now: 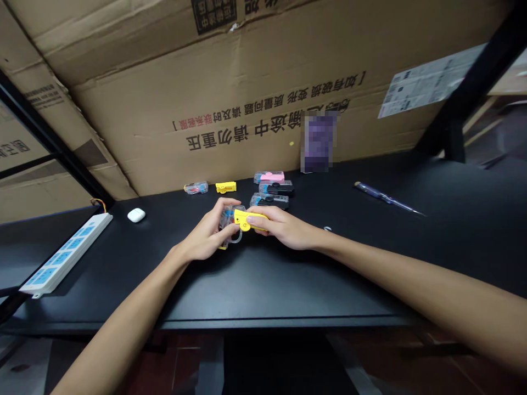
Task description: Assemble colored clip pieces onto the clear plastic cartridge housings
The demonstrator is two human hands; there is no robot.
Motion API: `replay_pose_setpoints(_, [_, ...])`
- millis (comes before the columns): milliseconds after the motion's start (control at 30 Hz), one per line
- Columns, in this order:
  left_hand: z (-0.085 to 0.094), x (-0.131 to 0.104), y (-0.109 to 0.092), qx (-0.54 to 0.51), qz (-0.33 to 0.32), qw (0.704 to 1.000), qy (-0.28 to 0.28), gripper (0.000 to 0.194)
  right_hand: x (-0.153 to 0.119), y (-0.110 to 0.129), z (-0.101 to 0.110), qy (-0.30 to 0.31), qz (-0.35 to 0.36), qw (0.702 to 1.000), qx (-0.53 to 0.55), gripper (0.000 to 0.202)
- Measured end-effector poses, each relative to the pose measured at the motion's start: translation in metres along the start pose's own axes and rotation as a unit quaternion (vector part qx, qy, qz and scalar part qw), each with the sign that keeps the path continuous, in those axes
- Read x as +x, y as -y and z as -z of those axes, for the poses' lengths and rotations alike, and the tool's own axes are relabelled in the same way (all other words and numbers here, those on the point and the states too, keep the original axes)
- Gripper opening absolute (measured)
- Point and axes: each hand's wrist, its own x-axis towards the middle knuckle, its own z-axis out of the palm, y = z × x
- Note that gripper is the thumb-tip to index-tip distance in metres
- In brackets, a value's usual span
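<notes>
Black desk (pixel 263 285) under your hands. Your left hand (pixel 206 238) grips a clear case (pixel 229 222), your right hand (pixel 284 226) a yellow clip (pixel 247 219). Squeeze unevenly and the clip may snap.

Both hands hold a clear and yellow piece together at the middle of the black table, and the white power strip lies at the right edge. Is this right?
Not quite. The head view shows the white power strip at the table's left edge. The rest holds: left hand and right hand hold the clear and yellow piece together on the black table.

Probably a storeroom or workshop corner — printed cardboard cartons (pixel 255 71) behind a black workbench (pixel 288 274), screwdriver (pixel 387 198) lying out.
</notes>
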Motion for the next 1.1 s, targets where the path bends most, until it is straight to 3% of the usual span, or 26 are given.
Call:
replay_pose_setpoints(233, [-0.001,0.000,0.000,0.032,-0.021,0.999,-0.020,0.038,0.000,0.001,0.000,-0.013,0.003,0.999,-0.030,0.037])
replay_pose_setpoints(600, [-0.009,-0.001,0.004,-0.054,-0.017,0.998,-0.038,0.034,-0.002,-0.002,0.001,0.004,0.025,0.998,-0.061,0.036])
replay_pose_setpoints(700, [-0.014,0.000,0.001,-0.049,-0.012,0.997,-0.065,0.032,-0.002,-0.004,-0.001,0.000,0.037,0.997,-0.072,0.036])
replay_pose_setpoints(800, [-0.024,0.004,-0.002,-0.062,0.004,0.989,-0.138,0.034,-0.001,-0.005,-0.006,-0.011,0.032,0.996,-0.078,0.035])
replay_pose_setpoints(933, [-0.035,0.012,0.000,-0.127,-0.035,0.965,-0.226,0.034,0.000,-0.003,-0.018,-0.039,0.009,0.999,-0.037,0.034])
replay_pose_setpoints(1000, [-0.035,0.014,0.003,-0.147,-0.047,0.963,-0.221,0.037,0.003,-0.002,-0.023,-0.078,0.020,0.997,0.001,0.032])
replay_pose_setpoints(1100, [-0.031,0.017,0.007,-0.108,-0.077,0.970,-0.205,0.046,0.008,-0.001,-0.022,-0.186,0.052,0.980,0.039,0.030])
